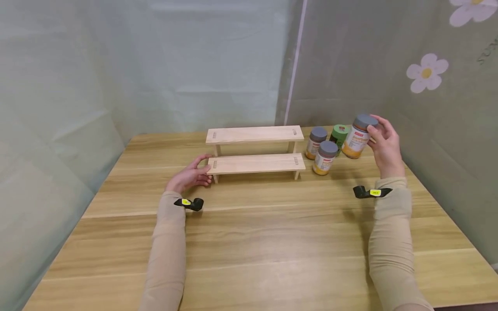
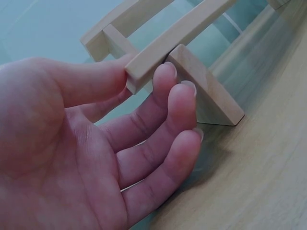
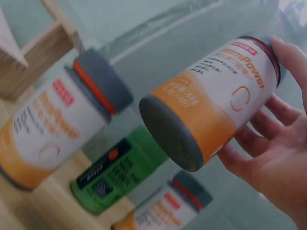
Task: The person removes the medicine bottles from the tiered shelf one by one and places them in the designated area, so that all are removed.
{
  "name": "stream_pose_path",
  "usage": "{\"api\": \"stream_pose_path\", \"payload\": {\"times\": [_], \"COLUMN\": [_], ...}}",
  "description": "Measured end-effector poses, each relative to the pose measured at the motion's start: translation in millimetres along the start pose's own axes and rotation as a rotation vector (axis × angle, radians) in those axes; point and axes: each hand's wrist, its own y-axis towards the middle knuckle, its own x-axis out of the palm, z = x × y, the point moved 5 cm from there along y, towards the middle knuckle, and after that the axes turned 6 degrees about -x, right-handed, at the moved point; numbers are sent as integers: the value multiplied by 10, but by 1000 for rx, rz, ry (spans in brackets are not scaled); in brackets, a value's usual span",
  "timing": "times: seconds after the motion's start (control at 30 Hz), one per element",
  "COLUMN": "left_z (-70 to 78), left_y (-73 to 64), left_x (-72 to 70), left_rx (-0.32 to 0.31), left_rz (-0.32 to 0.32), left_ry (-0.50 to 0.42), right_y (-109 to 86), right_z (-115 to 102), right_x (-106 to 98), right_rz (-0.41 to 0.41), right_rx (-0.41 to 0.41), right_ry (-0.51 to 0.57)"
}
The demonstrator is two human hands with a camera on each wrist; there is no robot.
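Note:
A two-tier wooden rack (image 1: pixel 254 163) stands toward the back of the table. My left hand (image 1: pixel 190 175) pinches the left end of its lower board (image 2: pixel 158 52), thumb on top and fingers curled beneath. Up off the table, my right hand (image 1: pixel 387 144) grips a supplement bottle (image 1: pixel 355 137) with a grey lid and a white and orange label; its dark base (image 3: pixel 170 134) shows in the right wrist view. Just left of it stand two similar bottles (image 1: pixel 325 158) (image 1: pixel 316 143) and a green bottle (image 1: pixel 339 134).
Pale fabric (image 1: pixel 210 65) hangs behind the wooden table (image 1: pixel 272 242), and a grey curtain with flowers (image 1: pixel 426 73) hangs at the right. Each sleeve carries a small black wrist camera (image 1: pixel 193 204).

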Motion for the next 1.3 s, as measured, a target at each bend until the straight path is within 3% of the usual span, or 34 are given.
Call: {"api": "stream_pose_path", "payload": {"times": [0.23, 0.5, 0.83, 1.0, 1.3], "left_z": [5, 33, 30, 30, -5], "left_y": [3, -5, 3, 17, 20], "left_x": [-6, 2, -19, -24, -11], "left_rx": [-41, -42, -24, -23, -39], "left_rz": [54, 63, 59, 64, 64], "left_ry": [31, 30, 39, 38, 38], "right_y": [-34, -78, -90, -112, -165], "right_z": [231, 467, 651, 639, 631], "right_x": [-199, -377, -501, -579, -520], "right_rz": [-131, -171, -179, -211, -315], "right_rx": [37, 83, 100, 90, 130], "right_ry": [-32, 76, -267, -312, -257]}}
